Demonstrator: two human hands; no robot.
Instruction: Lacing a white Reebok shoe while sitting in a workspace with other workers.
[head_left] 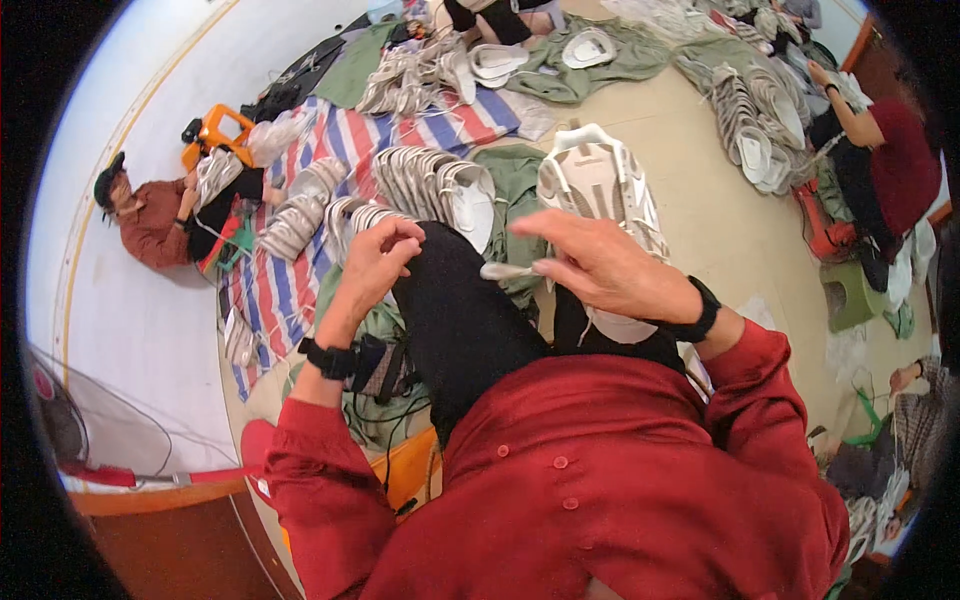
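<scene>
A white and grey shoe upper (598, 185) stands toe-up on my knee, partly hidden by my right hand (600, 265). That hand pinches a thin grey tool or lace end (500, 270) pointing left. My left hand (378, 255) is closed over my black-trousered knee (455, 310), fingers curled on something small that I cannot make out. Both wrists carry black watches. My red shirt fills the lower part of the view.
Rows of white shoe uppers (430, 185) lie on a striped mat (280, 280) and green cloths (600, 65). A person in a brown top (150, 215) sits at left, another in red (890, 160) at right. An orange stool (215, 130) stands behind.
</scene>
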